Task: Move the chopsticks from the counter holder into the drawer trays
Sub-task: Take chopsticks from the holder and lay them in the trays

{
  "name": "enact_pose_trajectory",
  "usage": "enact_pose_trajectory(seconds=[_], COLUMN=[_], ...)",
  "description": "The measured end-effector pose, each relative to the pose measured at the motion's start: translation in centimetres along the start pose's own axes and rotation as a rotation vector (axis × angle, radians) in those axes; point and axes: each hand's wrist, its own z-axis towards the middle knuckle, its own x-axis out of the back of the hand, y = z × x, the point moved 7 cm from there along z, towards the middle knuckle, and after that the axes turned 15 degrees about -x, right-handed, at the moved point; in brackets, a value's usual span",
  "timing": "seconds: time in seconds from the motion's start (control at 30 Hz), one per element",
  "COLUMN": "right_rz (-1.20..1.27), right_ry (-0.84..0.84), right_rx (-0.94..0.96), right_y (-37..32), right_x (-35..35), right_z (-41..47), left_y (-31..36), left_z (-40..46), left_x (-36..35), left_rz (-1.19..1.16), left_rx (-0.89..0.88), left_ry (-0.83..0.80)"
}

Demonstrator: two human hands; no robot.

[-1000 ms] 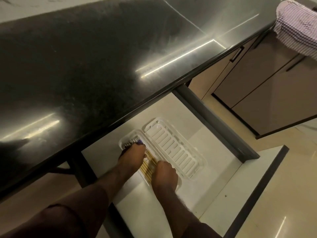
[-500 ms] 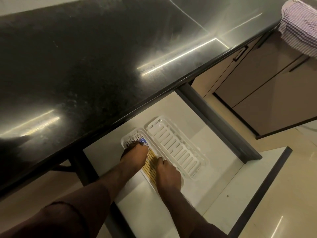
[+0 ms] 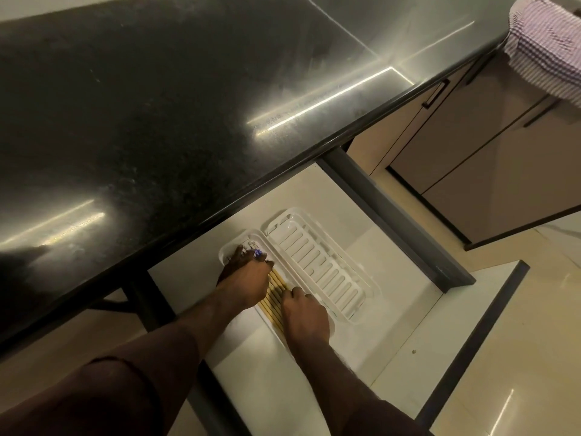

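Flanking chopsticks (image 3: 274,292): empty tray (image 3: 320,265), overhanging counter (image 3: 157,121).

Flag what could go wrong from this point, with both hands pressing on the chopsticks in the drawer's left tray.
1. The chopsticks lie bunched under the left hand and right hand; lifting the hands unevenly could roll some over the rim of the left tray into the empty right tray.
2. The trays sit loose on the drawer floor, so pressing could slide them.
3. The counter edge overhangs the far ends, hiding misalignment.
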Motion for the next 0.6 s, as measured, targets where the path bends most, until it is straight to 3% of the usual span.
enact_pose_trajectory(seconds=[0.07,0.23,0.6], right_rz=[0.012,0.107,0.406], right_ry=[-0.006,0.024,0.18], right_rx=[-0.006,-0.057,-0.099], right_y=[0.0,0.4,2.7], right_x=[-0.1,0.6,9.8], right_z=[0.0,-0.5,-4.3], left_y=[0.2,-0.1,1.9], left_z=[0.0,-0.3,-5.9], left_x=[0.2,0.9,6.8], left_rz=[0.104,-0.001,-0.428], left_rx=[-0.018,0.042,-0.021], left_ry=[-0.056,-0.062,0.432])
